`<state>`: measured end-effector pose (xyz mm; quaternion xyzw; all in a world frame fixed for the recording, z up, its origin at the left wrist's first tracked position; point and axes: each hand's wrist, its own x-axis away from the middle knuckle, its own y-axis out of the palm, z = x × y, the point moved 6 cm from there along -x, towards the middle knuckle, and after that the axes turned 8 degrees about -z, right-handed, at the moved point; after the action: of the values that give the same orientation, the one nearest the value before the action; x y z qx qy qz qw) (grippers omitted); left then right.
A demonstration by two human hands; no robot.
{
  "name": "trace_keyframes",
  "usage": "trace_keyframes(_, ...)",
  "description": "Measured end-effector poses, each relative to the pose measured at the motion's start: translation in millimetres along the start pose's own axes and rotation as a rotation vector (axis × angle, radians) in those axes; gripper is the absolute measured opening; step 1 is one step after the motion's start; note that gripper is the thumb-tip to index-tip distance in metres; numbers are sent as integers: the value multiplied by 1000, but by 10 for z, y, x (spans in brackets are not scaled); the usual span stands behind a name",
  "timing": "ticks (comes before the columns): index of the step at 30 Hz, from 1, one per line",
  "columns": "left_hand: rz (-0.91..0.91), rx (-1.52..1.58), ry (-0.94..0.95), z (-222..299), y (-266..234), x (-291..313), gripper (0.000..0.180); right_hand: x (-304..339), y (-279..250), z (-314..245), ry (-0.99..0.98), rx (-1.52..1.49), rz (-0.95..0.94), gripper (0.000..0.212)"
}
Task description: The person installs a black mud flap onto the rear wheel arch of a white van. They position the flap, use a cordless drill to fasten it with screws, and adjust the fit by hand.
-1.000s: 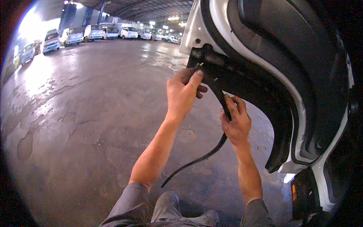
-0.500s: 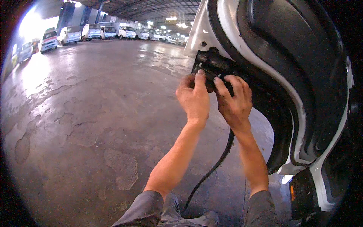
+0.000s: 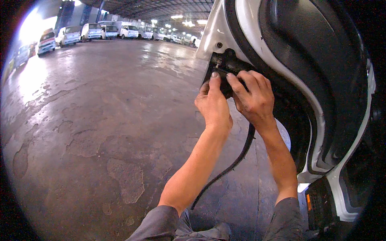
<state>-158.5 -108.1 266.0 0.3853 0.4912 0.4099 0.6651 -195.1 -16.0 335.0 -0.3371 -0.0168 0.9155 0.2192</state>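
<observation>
Both of my hands are up at the corner of a white vehicle door [image 3: 210, 37], by a black recessed part [image 3: 232, 63] there. My left hand [image 3: 215, 102] pinches dark material at the part's lower edge, thumb on top and fingers curled behind. Close beside it, my right hand [image 3: 255, 96] has its thumb and fingertips closed on the same dark piece. A black rubber strip [image 3: 238, 158] with small nubs along it hangs from behind my right hand down toward my legs. It appears to be what both hands grip, though my fingers hide the held stretch.
The door's dark inner trim [image 3: 309, 52] and curved black seal [image 3: 277, 66] fill the right side. A dark unit with an orange patch [image 3: 309, 202] sits low right. Worn concrete floor [image 3: 100, 120] spreads left. Several parked vans and trucks [image 3: 128, 31] line the far wall.
Both hands have shifted slightly right in the picture, and the right hand's fingers have moved up a little on the dark piece. The view has turned slightly. The grip looks kept.
</observation>
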Motion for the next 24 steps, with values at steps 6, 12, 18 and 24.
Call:
trace_keyframes(6,-15,109,-39,-27,8,-53,30,-107,9,22,-13,-18,-102,37)
trace_keyframes(12,7,71,-64,-35,6,-43,30,-171,-15,75,18,-90,-149,32)
trace_keyframes(18,3,76,-68,-21,18,-45,30,-215,-12,77,58,-98,-189,33)
trace_keyframes(24,15,76,-73,-29,45,-11,29,-207,-2,94,86,-100,-185,32)
